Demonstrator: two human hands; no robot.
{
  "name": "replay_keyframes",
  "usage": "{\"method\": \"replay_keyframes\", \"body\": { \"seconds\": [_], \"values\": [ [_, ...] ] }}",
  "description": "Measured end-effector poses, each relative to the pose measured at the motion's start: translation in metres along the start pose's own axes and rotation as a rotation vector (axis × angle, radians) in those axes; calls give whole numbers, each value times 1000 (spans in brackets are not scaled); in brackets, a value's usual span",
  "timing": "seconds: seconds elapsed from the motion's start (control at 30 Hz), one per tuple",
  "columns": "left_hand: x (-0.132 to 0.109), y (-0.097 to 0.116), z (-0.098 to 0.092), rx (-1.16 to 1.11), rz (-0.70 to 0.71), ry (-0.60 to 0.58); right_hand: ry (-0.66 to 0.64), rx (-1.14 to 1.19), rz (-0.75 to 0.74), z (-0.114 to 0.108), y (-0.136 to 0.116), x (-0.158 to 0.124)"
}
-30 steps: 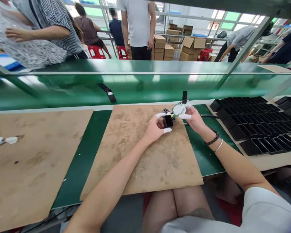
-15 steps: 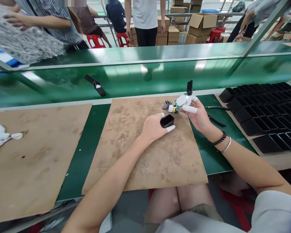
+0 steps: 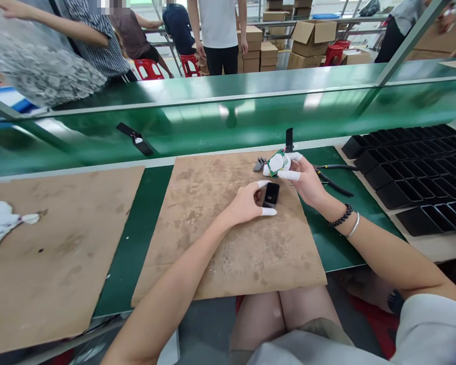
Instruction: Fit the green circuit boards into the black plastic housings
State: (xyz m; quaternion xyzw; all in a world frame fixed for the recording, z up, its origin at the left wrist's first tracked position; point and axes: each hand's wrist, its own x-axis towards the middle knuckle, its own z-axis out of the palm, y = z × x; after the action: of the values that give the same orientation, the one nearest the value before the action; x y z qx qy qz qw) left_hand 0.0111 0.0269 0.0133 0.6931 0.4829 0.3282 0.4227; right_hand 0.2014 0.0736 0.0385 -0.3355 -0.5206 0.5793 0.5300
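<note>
Low over the cardboard sheet (image 3: 228,243), my left hand (image 3: 250,202) grips a small black plastic housing (image 3: 271,194) between thumb and fingers, its open mouth tipped toward me. Just beyond it and to the right, my right hand (image 3: 306,177) pinches a circuit board assembly (image 3: 278,163) with a round white part on its face. White finger covers sit on both hands' fingertips. A grey pronged plug piece (image 3: 259,163) shows at the assembly's left end. A flat black piece (image 3: 289,140) stands up behind the right fingertips; whether it joins the assembly is unclear.
Pliers (image 3: 334,180) with black and yellow handles lie right of my right hand. Rows of black housings (image 3: 414,167) fill the right side. A black part (image 3: 136,139) rests on the green conveyor (image 3: 197,129). White cloth (image 3: 0,223) lies at left; people stand and sit beyond.
My left hand has turned the black housing more upright and shifted it slightly right. My right hand has tilted the board assembly, so the round white part faces me more. The black part has slid left.
</note>
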Motion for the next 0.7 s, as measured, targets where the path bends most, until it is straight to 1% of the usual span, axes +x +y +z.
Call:
{"method": "replay_keyframes", "body": {
  "seconds": [0.03,0.1,0.17,0.2,0.27,0.37,0.5,0.6,0.7],
  "values": [
    [2,-2,1,-17,27,48,-12,-2,-2,1,1,0],
    [4,-6,2,-12,78,187,-30,-17,-13,3,2,-2],
    [6,-6,1,39,121,336,-40,-51,-44,5,4,-4],
    [6,-6,1,65,135,386,-44,-72,-69,6,5,-6],
    [6,-4,0,88,146,421,-65,-122,-130,7,7,-8],
    [4,-2,2,103,171,426,-101,-192,-257,7,9,-11],
    [5,-3,2,160,301,477,-156,-292,-409,4,12,-13],
    [6,-6,-1,197,398,510,-209,-401,-463,2,11,-14],
    [7,-8,-3,227,468,535,-219,-455,-487,1,8,-15]
  ]
}}
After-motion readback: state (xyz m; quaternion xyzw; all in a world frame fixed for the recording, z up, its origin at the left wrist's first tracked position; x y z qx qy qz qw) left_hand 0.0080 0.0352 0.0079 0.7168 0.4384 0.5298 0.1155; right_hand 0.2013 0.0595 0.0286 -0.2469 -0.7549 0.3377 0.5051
